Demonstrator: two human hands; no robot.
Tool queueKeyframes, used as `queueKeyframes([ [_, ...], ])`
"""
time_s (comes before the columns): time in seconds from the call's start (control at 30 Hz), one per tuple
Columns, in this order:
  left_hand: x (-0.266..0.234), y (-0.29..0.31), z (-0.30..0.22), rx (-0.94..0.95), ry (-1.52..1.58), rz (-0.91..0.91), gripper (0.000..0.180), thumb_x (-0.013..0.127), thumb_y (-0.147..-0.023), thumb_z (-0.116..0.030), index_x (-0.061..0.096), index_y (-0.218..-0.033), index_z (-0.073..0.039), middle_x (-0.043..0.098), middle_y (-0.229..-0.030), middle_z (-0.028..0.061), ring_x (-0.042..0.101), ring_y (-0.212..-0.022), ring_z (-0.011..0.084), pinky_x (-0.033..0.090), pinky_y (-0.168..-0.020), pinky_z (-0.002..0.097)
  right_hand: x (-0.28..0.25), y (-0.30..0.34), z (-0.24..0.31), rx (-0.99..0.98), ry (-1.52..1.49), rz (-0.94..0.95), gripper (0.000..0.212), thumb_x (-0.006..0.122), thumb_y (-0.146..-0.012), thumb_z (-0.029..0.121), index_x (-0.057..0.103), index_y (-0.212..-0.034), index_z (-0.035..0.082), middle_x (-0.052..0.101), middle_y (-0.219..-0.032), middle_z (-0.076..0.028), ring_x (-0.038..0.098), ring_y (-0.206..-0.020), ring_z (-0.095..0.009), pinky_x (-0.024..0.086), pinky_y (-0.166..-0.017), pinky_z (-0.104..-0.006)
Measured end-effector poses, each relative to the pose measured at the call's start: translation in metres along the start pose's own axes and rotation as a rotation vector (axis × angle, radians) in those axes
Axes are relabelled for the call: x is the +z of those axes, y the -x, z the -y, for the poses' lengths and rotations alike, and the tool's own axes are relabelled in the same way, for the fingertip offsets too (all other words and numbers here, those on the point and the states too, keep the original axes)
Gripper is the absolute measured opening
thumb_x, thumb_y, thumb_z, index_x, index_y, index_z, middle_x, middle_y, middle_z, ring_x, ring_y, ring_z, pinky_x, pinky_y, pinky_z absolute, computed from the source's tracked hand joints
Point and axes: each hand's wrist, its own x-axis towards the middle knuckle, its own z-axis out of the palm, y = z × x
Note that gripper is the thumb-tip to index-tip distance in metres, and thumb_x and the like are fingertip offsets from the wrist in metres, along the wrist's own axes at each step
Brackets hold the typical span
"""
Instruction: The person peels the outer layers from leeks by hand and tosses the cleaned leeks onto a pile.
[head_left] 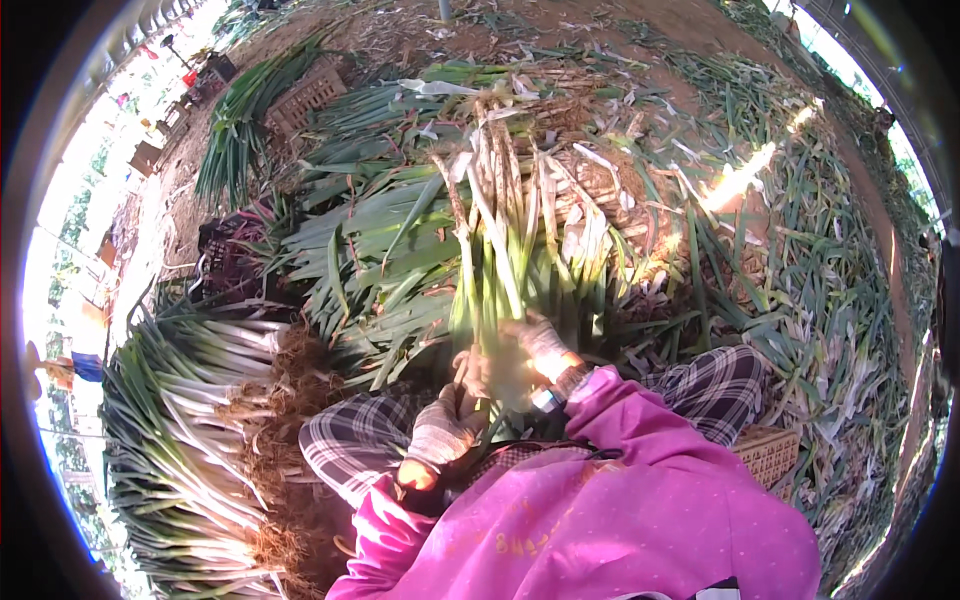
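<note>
My left hand (445,428), in a pale work glove, is low at the middle in front of my lap. Its fingers are closed round a green onion (471,365) whose lower part is blurred. Just above and to the right, my right hand (540,345), also gloved, has its fingers curled at the green stalks; motion blur beside it hides what its fingertips grip, if anything. Beyond both hands lies a heap of untrimmed green onions (495,215), with brown dry skins and roots pointing away from me.
A tidy pile of peeled green onions (215,400) with white stems and brown roots lies at my left. Broad green leaves (375,235) spread ahead. Leaf scraps (820,340) cover the right side. A plastic crate (768,455) stands by my right knee, another crate (305,95) farther off.
</note>
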Motion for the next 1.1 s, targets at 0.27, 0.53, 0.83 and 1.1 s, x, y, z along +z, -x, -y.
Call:
queueKeyframes([
  [0.27,-0.007,-0.030,-0.026,0.081,-0.266,-0.112,0.069,0.069,-0.071,-0.026,0.037,-0.122,0.008,0.059,-0.105,0.0173,0.058,-0.094,0.0233,0.045,-0.080,0.0305,-0.029,-0.099,-0.060,0.007,-0.332,-0.046,0.029,0.052,-0.082,0.028,0.049,-0.103,0.009,0.054,-0.077,-0.009,0.052,-0.071,-0.020,0.044,-0.060,-0.0364],
  [0.53,-0.049,-0.050,0.018,0.059,-0.110,-0.057,0.052,0.068,-0.072,-0.022,0.045,-0.112,0.004,0.059,-0.100,0.0146,0.058,-0.087,0.0236,0.045,-0.075,0.0326,0.077,-0.090,-0.047,0.502,-0.578,0.835,0.027,0.040,-0.088,0.025,0.052,-0.083,0.001,0.056,-0.077,-0.014,0.057,-0.067,-0.023,0.048,-0.058,-0.0320],
  [0.83,-0.053,-0.087,0.008,-0.002,-0.151,-0.030,0.063,0.068,-0.071,-0.021,0.039,-0.123,0.001,0.060,-0.097,0.0124,0.059,-0.085,0.0229,0.046,-0.074,0.0314,0.047,-0.136,-0.088,0.091,0.479,0.463,0.053,0.043,-0.080,0.055,0.060,-0.099,0.008,0.060,-0.085,-0.007,0.059,-0.079,-0.020,0.036,-0.085,-0.0426],
  [1.1,-0.040,-0.091,-0.019,-0.014,-0.486,0.009,0.062,0.064,-0.071,-0.039,0.042,-0.115,-0.002,0.060,-0.088,0.0226,0.060,-0.081,0.0362,0.047,-0.070,0.0438,0.012,-0.045,-0.044,-0.148,0.102,-0.100,0.018,0.064,-0.075,0.014,0.061,-0.090,0.006,0.063,-0.073,-0.004,0.057,-0.063,-0.014,0.046,-0.057,-0.0277],
])
